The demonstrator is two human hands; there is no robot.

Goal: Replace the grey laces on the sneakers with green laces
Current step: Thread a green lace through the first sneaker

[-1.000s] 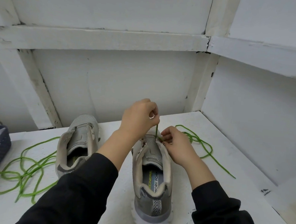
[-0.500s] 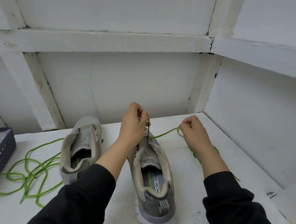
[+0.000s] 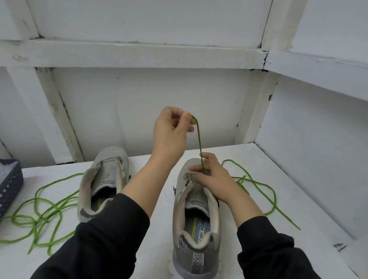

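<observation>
One container shows: a dark perforated basket (image 3: 4, 190) at the left edge of the white table (image 3: 154, 204), holding something pale and clear that is too cut off to identify. Two grey sneakers stand side by side, heels toward the person, with no grey laces visible in them. The left hand (image 3: 170, 136), raised above the right sneaker (image 3: 197, 236), pinches the end of a green lace (image 3: 199, 140) between thumb and fingertip, drawing it taut and upright. The right hand (image 3: 213, 180) rests on that shoe's eyelet area, fingers curled around the lace where it meets the shoe; the rest trails in loops to the right. A second green lace (image 3: 42, 213) lies tangled beside the left sneaker (image 3: 104, 177).
</observation>
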